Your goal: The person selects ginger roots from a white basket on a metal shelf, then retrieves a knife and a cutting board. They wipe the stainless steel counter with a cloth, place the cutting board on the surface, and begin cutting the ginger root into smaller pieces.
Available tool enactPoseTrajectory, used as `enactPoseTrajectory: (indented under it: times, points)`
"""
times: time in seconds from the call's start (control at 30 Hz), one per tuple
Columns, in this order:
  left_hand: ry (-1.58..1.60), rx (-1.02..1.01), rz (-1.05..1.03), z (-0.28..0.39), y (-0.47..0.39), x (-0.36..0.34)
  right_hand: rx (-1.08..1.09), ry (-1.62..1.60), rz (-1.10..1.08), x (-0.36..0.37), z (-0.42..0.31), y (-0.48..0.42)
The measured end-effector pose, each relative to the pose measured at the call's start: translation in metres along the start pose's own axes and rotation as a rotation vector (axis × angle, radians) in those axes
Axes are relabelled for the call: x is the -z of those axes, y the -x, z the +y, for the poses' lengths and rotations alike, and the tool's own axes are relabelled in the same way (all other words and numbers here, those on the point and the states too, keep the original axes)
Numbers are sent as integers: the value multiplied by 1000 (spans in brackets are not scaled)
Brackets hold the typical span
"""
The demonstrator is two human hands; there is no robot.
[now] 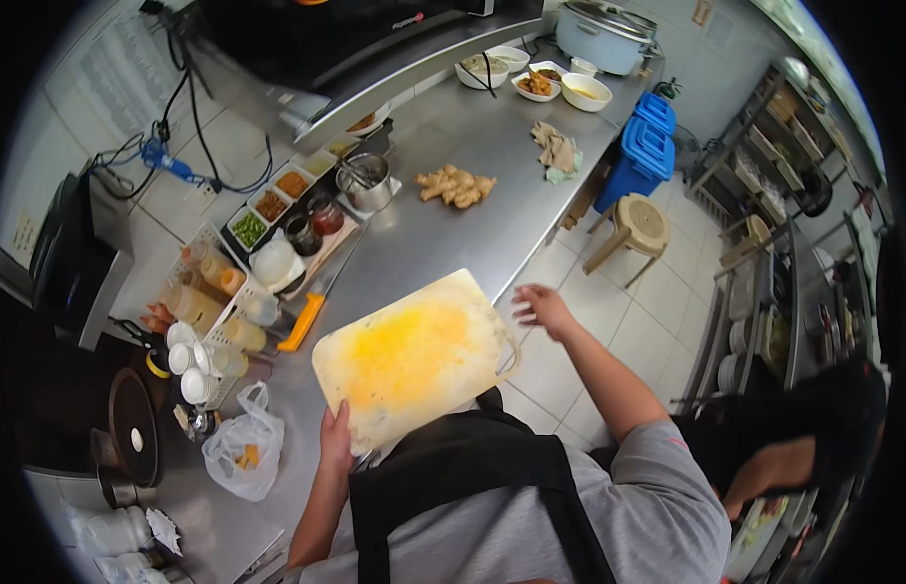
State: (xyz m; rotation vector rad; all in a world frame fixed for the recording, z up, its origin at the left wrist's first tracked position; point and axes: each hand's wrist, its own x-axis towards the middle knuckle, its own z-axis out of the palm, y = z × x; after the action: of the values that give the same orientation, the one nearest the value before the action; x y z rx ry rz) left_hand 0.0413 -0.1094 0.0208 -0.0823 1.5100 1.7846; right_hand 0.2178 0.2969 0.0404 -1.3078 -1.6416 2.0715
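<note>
My left hand (338,438) grips the near left corner of a white plastic cutting board (405,354) stained yellow and orange, its thumb on the upper face. The board is over the near edge of the counter, its handle slot towards the right. Apart from the board, to the right of that slot, my right hand (542,310) hangs over the floor with nothing in it and fingers loosely spread. Further back on the steel counter (416,248) lies a knobbly ginger root (455,186). A knife with an orange handle (302,323) rests left of the board.
Squeeze bottles in a white basket (223,303), a metal pot (364,182) and a plastic bag (245,449) line the left. A cloth (557,151) lies near the counter's right edge. Rightward are a stool (632,226), blue bins (635,157) and a person in black (796,438).
</note>
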Motion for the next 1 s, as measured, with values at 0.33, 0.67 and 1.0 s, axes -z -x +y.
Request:
enactPoseTrajectory:
  times: [0.33, 0.67, 1.0]
  points:
    - [-45, 18, 362, -17, 29, -59, 737, 945, 740, 149, -147, -280]
    - [112, -42, 567, -43, 61, -75, 788, 1011, 566, 137, -118, -287]
    - [247, -146, 639, -59, 100, -50, 145, -469, -262, 67, -119, -142]
